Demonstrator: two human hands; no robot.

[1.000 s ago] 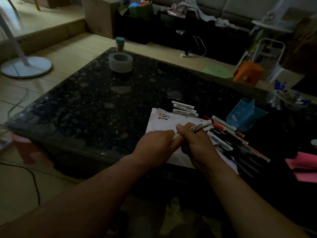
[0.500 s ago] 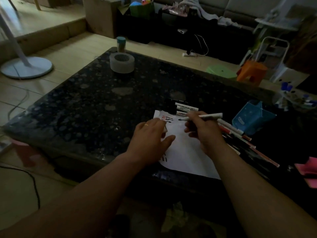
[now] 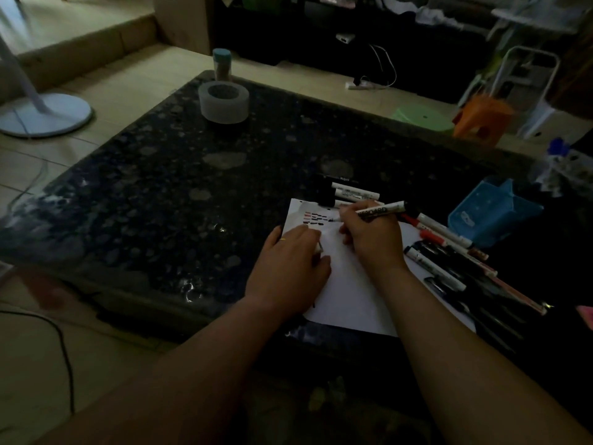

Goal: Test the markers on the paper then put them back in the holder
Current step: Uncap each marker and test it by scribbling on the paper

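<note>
On paper, uncapped marker tip now at marks

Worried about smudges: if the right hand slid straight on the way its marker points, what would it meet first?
The marks already on the paper, just left of the marker tip; beyond them, perhaps fingers of the left hand, though depth is unclear.

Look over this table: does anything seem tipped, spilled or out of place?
The blue holder seems tipped on its side at the right of the table, and loose markers lie scattered beside the paper instead of in the holder. Nothing looks damaged.
</note>
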